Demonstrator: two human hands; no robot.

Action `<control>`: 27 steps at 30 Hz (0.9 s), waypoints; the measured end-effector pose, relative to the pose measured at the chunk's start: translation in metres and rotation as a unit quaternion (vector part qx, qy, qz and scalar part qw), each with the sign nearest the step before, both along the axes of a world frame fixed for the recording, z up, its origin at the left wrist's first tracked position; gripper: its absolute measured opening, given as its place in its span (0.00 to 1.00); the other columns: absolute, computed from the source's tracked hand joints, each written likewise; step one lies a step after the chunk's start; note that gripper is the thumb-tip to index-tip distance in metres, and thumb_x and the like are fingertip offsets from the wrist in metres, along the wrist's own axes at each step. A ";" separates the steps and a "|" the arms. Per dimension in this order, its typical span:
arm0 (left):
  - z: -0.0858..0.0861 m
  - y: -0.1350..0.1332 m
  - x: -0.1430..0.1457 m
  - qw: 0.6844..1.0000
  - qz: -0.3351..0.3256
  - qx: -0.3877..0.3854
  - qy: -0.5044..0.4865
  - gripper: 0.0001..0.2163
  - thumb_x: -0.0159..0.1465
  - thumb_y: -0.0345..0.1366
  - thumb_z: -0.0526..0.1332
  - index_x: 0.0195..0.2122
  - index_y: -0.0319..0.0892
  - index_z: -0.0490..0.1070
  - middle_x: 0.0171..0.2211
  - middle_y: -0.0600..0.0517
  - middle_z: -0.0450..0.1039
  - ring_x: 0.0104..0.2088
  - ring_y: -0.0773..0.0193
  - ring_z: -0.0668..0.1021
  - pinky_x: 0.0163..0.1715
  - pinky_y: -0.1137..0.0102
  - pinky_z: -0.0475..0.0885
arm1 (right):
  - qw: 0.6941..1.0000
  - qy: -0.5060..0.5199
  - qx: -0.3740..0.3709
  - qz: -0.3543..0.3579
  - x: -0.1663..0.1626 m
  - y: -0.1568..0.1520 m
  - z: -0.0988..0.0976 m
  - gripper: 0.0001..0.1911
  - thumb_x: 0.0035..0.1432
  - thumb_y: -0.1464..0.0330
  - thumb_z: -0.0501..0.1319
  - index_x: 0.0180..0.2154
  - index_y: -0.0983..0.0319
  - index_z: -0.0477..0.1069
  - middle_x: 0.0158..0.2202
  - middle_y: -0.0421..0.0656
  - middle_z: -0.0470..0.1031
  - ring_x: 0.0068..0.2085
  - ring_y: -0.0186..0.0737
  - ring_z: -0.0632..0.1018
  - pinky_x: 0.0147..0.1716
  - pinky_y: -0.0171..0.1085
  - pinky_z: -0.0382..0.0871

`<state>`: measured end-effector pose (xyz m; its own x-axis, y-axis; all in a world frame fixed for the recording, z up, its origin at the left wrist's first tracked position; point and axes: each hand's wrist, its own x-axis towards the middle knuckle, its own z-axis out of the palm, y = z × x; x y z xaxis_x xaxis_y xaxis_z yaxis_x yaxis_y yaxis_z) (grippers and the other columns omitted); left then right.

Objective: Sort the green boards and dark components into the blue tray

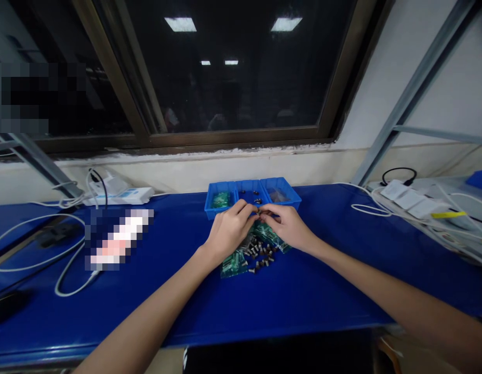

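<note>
- The left hand (228,232) and the right hand (288,226) are held side by side above a blue-topped bench (299,311), with the forearms reaching in from the lower corners of the view.
- The fingers (244,212) of both hands are curled inward and brought together at the tips, and a small dark metal part (258,211) is pinched between them. The grip is partly hidden by the fingers themselves.
- The pinched part is held just in front of a blue three-compartment parts tray (215,208), which stands on the far side of the bench and is overlapped by the hands in this view.
- A green item in clear plastic (221,200) lies in the left compartment, and a few small dark metal pieces (249,195) are scattered in the middle one. A brownish packet (279,196) is seen in the right compartment, though it is too small to identify.
- A loose heap of small metal cylinders (258,253) lies on the bench just below the hands, mixed with green-printed plastic bags (233,264).
- To the left, white cables (30,245) run across the bench near a white device (118,193), and a pixelated object (116,239) cannot be made out.
- To the right, a white power strip (408,200) is placed at the bench's far edge.
- A dark window (225,67) is set behind the bench.
</note>
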<state>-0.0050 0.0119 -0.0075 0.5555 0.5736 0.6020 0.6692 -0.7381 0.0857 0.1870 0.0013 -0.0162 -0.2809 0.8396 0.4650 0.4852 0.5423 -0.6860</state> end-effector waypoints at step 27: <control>-0.002 0.000 0.001 0.997 -0.034 -0.031 -0.060 0.08 0.72 0.35 0.51 0.46 0.42 0.68 0.41 0.49 0.70 0.39 0.63 0.77 0.38 0.67 0.75 | 0.979 0.133 -0.139 0.069 -0.003 -0.001 0.003 0.06 0.61 0.66 0.59 0.35 0.62 0.72 0.31 0.43 0.75 0.32 0.38 0.77 0.22 0.32 0.66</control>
